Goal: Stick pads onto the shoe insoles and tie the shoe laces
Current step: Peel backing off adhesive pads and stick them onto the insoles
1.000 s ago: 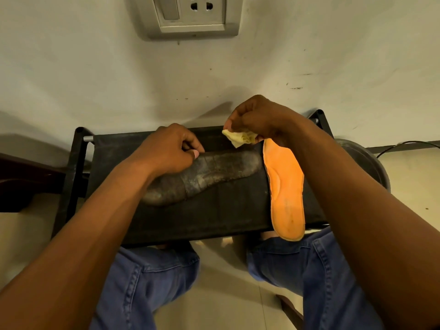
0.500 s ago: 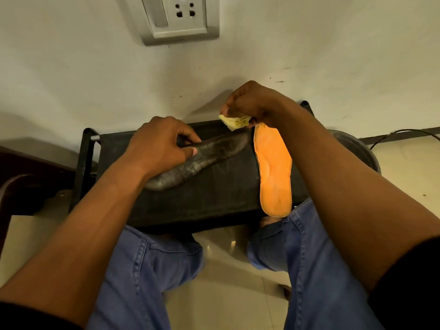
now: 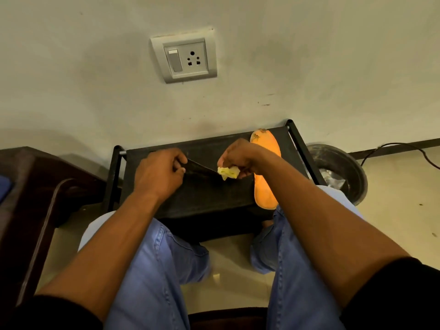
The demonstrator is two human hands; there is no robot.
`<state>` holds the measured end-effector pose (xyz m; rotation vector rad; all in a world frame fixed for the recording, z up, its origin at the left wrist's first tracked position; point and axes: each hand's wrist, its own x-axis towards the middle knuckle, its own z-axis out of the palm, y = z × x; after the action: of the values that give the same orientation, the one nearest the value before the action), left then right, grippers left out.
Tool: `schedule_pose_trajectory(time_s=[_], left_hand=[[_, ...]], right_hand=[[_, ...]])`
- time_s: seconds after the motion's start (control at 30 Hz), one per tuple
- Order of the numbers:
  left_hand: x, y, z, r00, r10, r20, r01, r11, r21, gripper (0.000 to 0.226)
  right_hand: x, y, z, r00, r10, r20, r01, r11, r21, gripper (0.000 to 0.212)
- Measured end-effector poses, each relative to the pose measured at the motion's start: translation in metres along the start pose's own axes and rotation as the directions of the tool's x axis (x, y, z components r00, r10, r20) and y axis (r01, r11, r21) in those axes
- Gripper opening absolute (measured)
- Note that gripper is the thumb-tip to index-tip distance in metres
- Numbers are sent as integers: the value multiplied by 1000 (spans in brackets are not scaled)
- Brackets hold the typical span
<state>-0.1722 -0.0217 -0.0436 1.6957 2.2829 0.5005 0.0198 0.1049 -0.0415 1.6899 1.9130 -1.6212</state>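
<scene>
The dark insole (image 3: 198, 168), lying flat a second ago, has been lifted on edge and is now gripped at its 9 o'clock end by the fingers of the left hand (image 3: 158, 173). The right hand (image 3: 240, 158) has been brought from the far edge down to the insole's 3 o'clock tip, its fingers pinching a crumpled yellow pad (image 3: 228, 173) that touches the tip. Sticking appears about to begin, though no pad is yet seen attached. The orange insole (image 3: 265, 191) is left lying at 3 o'clock on the black tabletop (image 3: 214, 198), partly hidden by the right wrist. No shoe or laces are visible.
</scene>
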Motion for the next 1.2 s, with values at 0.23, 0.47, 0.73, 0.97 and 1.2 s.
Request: schedule_pose_trajectory(time_s=[0.23,0.47,0.73,0.97,1.2], left_hand=[[6,-19,8,828,-548,118,544,734,-407,70],[16,-17,5,693,-654,304,654,392,-648,40],[26,-26,-10,745,-571,344,605,360,-711,50],[50,-41,-6,768,-595,236,572,473,-670,58],[66,-58,13,790,-587,174,582,632,-512,49]], right_hand=[[0,-5,22,999,-48,15,50,989,-141,26],[4,-7,24,995,-92,26,95,981,-168,22],[-4,-13,16,992,-126,20,126,992,13,12],[7,-24,11,988,-153,19,153,988,24,16],[25,-28,5,965,-260,-26,247,941,-231,24]])
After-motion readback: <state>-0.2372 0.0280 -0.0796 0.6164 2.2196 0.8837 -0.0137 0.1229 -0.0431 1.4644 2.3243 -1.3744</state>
